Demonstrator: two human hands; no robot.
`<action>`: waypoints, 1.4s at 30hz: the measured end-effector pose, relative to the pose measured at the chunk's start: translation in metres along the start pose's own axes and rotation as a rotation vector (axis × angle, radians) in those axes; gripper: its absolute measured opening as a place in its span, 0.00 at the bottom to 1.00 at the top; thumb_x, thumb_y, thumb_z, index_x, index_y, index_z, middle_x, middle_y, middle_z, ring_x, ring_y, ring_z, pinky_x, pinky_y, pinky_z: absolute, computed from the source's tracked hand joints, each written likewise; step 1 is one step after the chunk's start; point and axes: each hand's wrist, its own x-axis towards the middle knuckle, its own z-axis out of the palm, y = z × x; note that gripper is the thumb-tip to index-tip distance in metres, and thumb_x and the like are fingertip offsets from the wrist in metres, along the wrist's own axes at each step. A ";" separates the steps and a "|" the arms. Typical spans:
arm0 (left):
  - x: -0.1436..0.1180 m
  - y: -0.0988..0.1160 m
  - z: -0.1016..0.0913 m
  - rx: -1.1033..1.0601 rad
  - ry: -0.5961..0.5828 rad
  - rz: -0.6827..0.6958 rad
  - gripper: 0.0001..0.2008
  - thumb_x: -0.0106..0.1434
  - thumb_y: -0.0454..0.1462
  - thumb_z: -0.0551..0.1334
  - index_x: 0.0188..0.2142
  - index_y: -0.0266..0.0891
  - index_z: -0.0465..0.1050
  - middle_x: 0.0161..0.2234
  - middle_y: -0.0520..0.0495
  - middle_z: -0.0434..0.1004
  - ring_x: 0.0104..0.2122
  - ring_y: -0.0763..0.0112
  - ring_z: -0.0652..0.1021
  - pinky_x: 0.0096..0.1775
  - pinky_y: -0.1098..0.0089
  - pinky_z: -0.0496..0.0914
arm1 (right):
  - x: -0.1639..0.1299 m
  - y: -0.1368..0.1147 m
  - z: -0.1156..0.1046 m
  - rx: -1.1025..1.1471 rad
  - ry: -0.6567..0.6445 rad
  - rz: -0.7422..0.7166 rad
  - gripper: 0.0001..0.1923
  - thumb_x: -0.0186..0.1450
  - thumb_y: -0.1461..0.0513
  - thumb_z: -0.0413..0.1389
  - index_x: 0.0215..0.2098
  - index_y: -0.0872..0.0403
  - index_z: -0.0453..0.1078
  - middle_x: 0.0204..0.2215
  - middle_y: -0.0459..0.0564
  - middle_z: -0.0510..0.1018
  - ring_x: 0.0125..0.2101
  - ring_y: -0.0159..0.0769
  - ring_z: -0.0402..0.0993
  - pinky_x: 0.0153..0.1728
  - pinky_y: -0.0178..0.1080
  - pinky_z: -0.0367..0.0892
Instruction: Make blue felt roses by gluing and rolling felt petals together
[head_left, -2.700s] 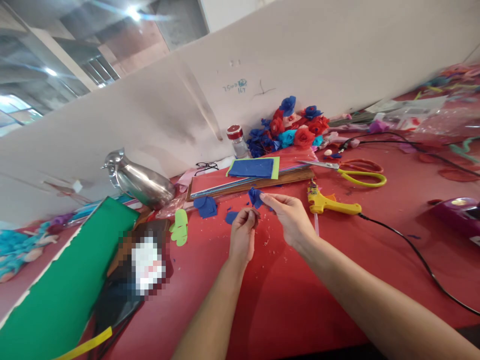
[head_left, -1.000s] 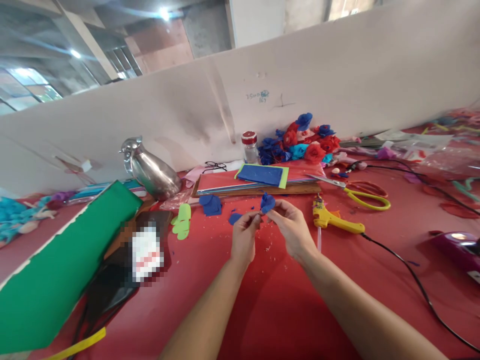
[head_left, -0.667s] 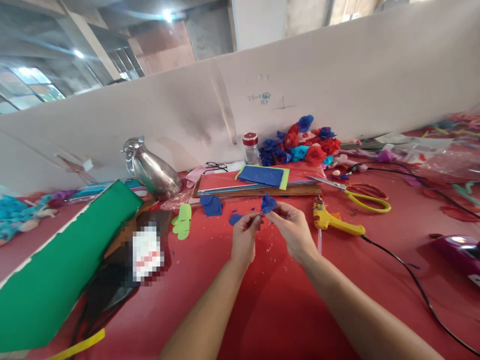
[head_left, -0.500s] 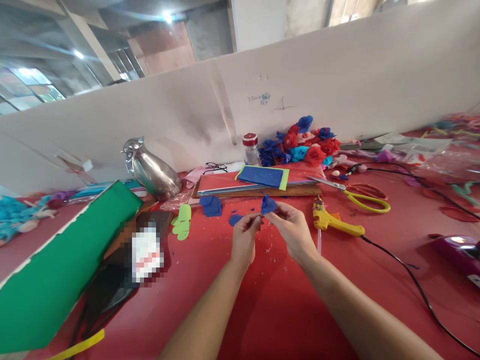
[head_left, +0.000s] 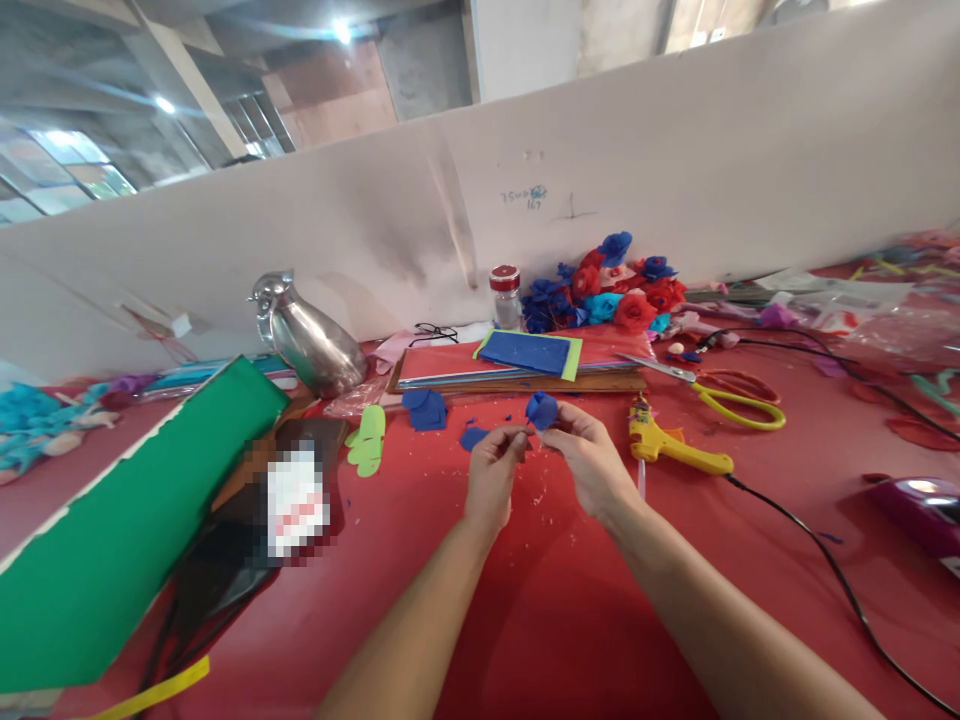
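Both my left hand [head_left: 491,470] and right hand [head_left: 592,460] pinch a small blue paper flower [head_left: 541,409] between fingertips, raised just above the red table [head_left: 570,600], its bloom tilted up and away from me. A yellow glue gun [head_left: 671,448] lies just right of my right hand, loose blue petals [head_left: 425,409] left, scissors [head_left: 720,385] beyond.

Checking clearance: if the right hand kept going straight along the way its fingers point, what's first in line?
Likely the left hand: the right hand points toward it across the blue paper flower both pinch. Depth is unclear.
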 end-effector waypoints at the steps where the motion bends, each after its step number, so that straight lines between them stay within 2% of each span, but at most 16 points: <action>1: 0.000 0.000 0.000 -0.003 0.000 0.004 0.13 0.50 0.43 0.69 0.31 0.37 0.76 0.23 0.52 0.69 0.25 0.76 0.64 0.31 0.72 0.59 | 0.000 0.000 0.000 0.005 0.000 0.002 0.09 0.44 0.63 0.57 0.26 0.52 0.74 0.23 0.44 0.76 0.27 0.33 0.64 0.33 0.37 0.59; 6: -0.002 0.004 0.001 -0.014 -0.027 0.018 0.18 0.51 0.43 0.69 0.39 0.39 0.74 0.22 0.55 0.65 0.23 0.76 0.64 0.29 0.72 0.58 | 0.000 0.002 0.000 0.002 0.006 -0.002 0.11 0.44 0.63 0.58 0.27 0.52 0.74 0.24 0.44 0.76 0.27 0.33 0.65 0.33 0.37 0.60; 10: -0.002 0.007 0.001 -0.031 -0.051 0.012 0.20 0.51 0.43 0.69 0.42 0.39 0.75 0.22 0.55 0.64 0.24 0.76 0.64 0.30 0.72 0.58 | 0.000 0.002 0.002 0.008 0.012 0.001 0.12 0.44 0.63 0.57 0.28 0.52 0.74 0.24 0.44 0.76 0.26 0.33 0.64 0.31 0.37 0.60; 18: 0.002 0.005 0.000 -0.138 -0.025 -0.028 0.17 0.49 0.40 0.70 0.39 0.38 0.76 0.21 0.56 0.62 0.23 0.79 0.62 0.29 0.72 0.56 | -0.001 -0.002 -0.002 -0.012 0.012 -0.037 0.13 0.44 0.64 0.54 0.29 0.52 0.74 0.23 0.42 0.74 0.24 0.30 0.62 0.29 0.36 0.57; 23: 0.001 0.006 0.001 -0.124 -0.033 -0.038 0.16 0.49 0.39 0.70 0.38 0.38 0.77 0.21 0.56 0.64 0.23 0.78 0.62 0.29 0.72 0.55 | 0.003 -0.002 -0.008 -0.002 0.016 -0.036 0.08 0.48 0.59 0.56 0.27 0.53 0.73 0.17 0.41 0.68 0.22 0.31 0.60 0.27 0.36 0.55; 26: 0.001 0.004 0.000 -0.114 -0.045 -0.038 0.15 0.49 0.38 0.69 0.38 0.38 0.78 0.21 0.55 0.64 0.23 0.78 0.62 0.29 0.72 0.55 | 0.007 -0.001 -0.011 -0.008 0.062 -0.016 0.10 0.50 0.55 0.58 0.24 0.53 0.73 0.15 0.42 0.68 0.21 0.32 0.61 0.27 0.37 0.55; 31: 0.003 0.001 -0.002 -0.090 -0.063 -0.034 0.15 0.49 0.38 0.69 0.37 0.37 0.78 0.21 0.55 0.64 0.23 0.78 0.62 0.29 0.72 0.55 | 0.010 -0.004 -0.013 0.057 0.115 -0.028 0.13 0.51 0.52 0.58 0.26 0.53 0.74 0.20 0.44 0.73 0.21 0.31 0.62 0.26 0.37 0.55; 35: 0.003 0.002 -0.001 -0.106 -0.042 -0.044 0.16 0.48 0.39 0.71 0.37 0.37 0.77 0.21 0.56 0.64 0.23 0.79 0.62 0.29 0.72 0.55 | 0.010 -0.008 -0.015 0.186 0.184 -0.081 0.11 0.50 0.54 0.58 0.27 0.53 0.74 0.21 0.43 0.72 0.20 0.28 0.61 0.23 0.35 0.54; 39: 0.003 0.004 -0.001 -0.111 -0.027 -0.067 0.15 0.49 0.38 0.70 0.38 0.37 0.77 0.21 0.56 0.64 0.23 0.79 0.62 0.29 0.72 0.56 | 0.011 -0.005 -0.014 0.122 0.227 -0.002 0.11 0.51 0.54 0.57 0.28 0.52 0.73 0.22 0.43 0.73 0.19 0.29 0.62 0.23 0.36 0.54; 42: 0.004 0.005 -0.001 -0.097 -0.019 -0.076 0.14 0.51 0.38 0.69 0.39 0.37 0.77 0.21 0.55 0.65 0.23 0.79 0.62 0.29 0.73 0.56 | 0.011 0.001 -0.012 0.047 0.190 0.060 0.11 0.51 0.54 0.55 0.28 0.52 0.72 0.26 0.46 0.77 0.22 0.32 0.66 0.25 0.37 0.56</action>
